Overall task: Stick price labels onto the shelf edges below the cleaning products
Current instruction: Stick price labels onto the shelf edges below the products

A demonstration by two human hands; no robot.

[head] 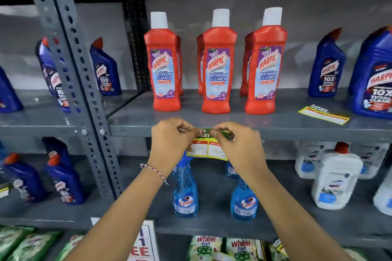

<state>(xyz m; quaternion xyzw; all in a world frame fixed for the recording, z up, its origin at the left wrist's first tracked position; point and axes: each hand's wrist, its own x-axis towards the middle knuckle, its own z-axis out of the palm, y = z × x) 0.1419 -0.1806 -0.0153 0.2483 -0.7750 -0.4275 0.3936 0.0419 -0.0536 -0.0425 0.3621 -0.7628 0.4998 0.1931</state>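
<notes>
A yellow and green price label (pixel 209 150) with two white price boxes hangs against the grey shelf edge (pixel 131 131), below the middle of three red Harpic bathroom cleaner bottles (pixel 218 65). My left hand (pixel 171 142) pinches the label's top left part. My right hand (pixel 237 144) pinches its green top strip on the right, pressed at the shelf edge. A second yellow price label (pixel 323 115) lies flat on the shelf top to the right.
Blue Harpic bottles (pixel 326 65) stand right and left of the red ones. A slotted grey upright post (pixel 70 59) rises on the left. Below are blue Colin spray bottles (pixel 185 195), white bottles (pixel 335 178) and green Wheel packets (pixel 239 249).
</notes>
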